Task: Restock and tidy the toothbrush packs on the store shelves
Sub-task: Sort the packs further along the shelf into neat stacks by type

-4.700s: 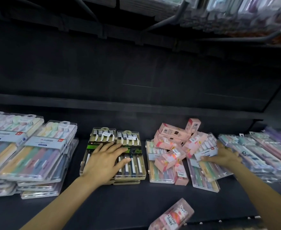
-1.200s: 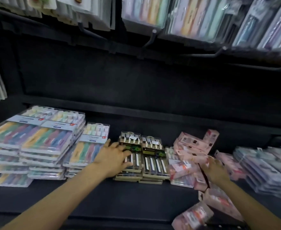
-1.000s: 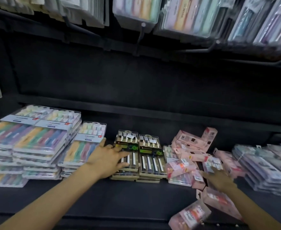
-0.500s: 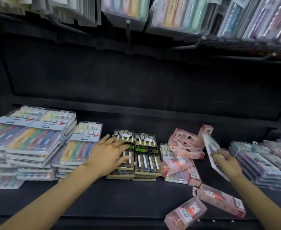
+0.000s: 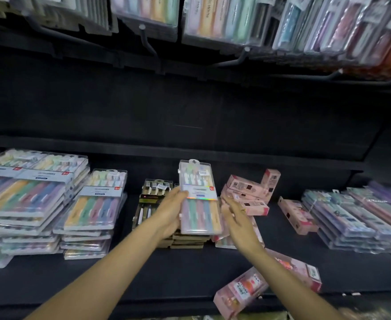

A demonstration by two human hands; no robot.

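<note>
Sorting is the step in hand: the left hand grips a pastel toothbrush pack by its edge, above the dark packs, while the right hand hovers open beside it. Next, it likely belongs on the matching stack to the left.

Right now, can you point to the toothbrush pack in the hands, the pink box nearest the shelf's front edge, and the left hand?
toothbrush pack (image 5: 199, 199), head view, white label band.
pink box (image 5: 241, 291), head view, clear window face.
left hand (image 5: 170, 212), head view, back of hand.
</note>
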